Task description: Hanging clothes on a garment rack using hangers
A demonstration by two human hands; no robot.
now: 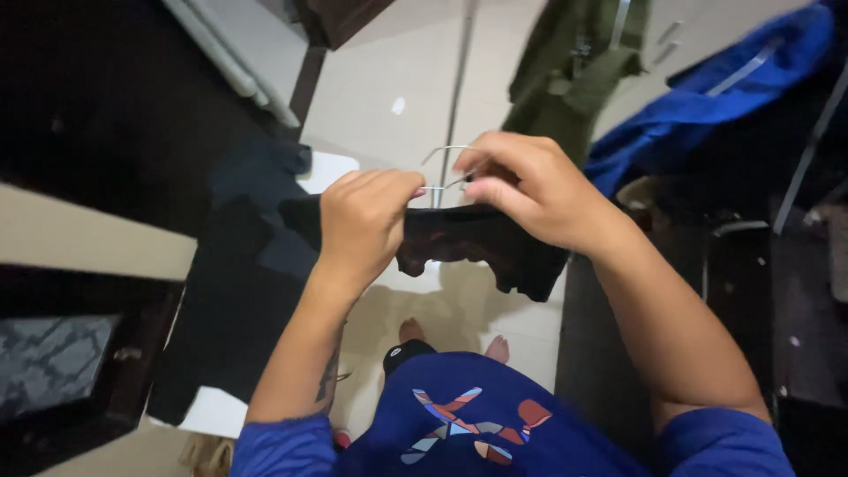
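Your left hand [367, 221] is clenched on the upper edge of a dark garment [477, 243], and your right hand [530, 190] pinches the same garment together with a thin wire hanger [444, 168], so the garment hangs between both hands above the pale tiled floor [380, 97]. A black cloth [238, 291] lies on the floor to your left. A green garment [574, 71] and a blue one [707, 110] hang ahead on your right.
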